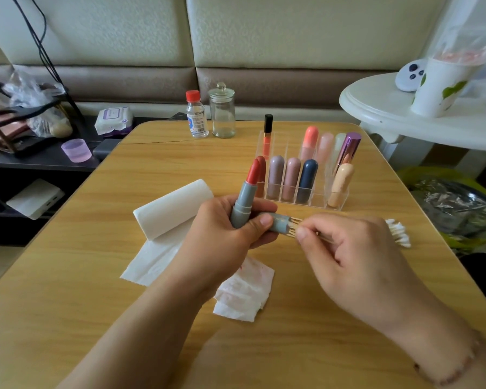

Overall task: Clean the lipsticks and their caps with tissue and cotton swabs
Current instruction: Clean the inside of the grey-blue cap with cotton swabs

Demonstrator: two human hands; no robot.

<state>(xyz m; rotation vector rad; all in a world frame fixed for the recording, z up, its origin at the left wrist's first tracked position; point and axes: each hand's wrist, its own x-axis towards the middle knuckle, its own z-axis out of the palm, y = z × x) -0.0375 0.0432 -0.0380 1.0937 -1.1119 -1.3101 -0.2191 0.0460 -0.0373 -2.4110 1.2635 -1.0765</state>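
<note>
Though its label (196, 121) blurs, the bottle (197, 115) seems red-capped.

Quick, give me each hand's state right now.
Left hand: grips the open lipstick and its grey cap.
Right hand: pinches a bundle of cotton swabs at the cap's mouth.

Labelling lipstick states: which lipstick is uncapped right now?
The grey-tubed lipstick with the exposed red bullet, gripped in the left hand. Those standing in the clear acrylic organiser all appear capped.
</note>
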